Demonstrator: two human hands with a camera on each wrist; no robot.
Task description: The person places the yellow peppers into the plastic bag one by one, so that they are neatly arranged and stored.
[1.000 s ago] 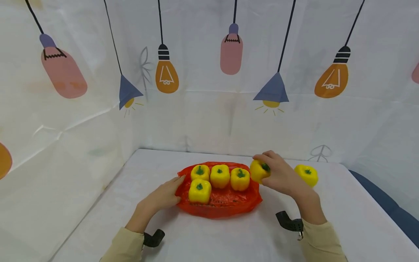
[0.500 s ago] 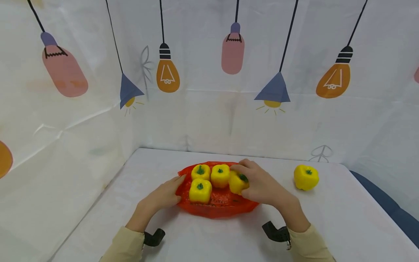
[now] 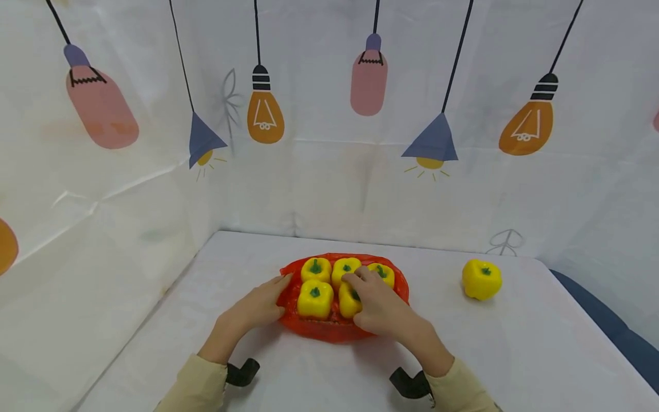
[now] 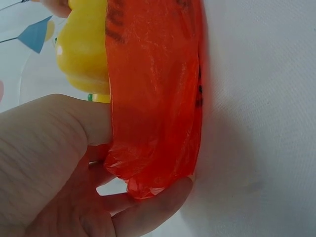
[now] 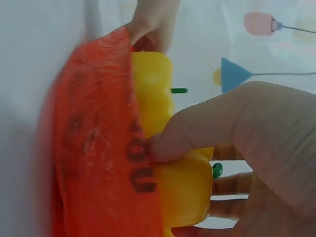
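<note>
A red plastic bag point(image 3: 319, 329) with its mouth spread wide lies on the table, several yellow bell peppers inside. At its left side my left hand point(image 3: 259, 302) grips the rim, thumb inside and fingers outside in the left wrist view. My right hand point(image 3: 382, 306) holds a yellow bell pepper point(image 3: 350, 301) at the front of the bag, beside the front-left pepper point(image 3: 315, 298). Behind these sits a row of peppers, the right one point(image 3: 383, 274) partly hidden by my right hand. In the right wrist view my thumb point(image 5: 182, 131) presses the held pepper point(image 5: 182, 190).
A single yellow bell pepper point(image 3: 481, 279) stands on the white tabletop point(image 3: 437, 355), to the right of the bag. White sheeting printed with lamps point(image 3: 329, 183) rises behind the table and along its left side. A dark blue object point(image 3: 607, 320) shows past the right edge.
My right hand has carried a pepper leftward from beyond the bag's right rim, over the back-row peppers, to the front of the bag. My left hand keeps its place on the rim.
</note>
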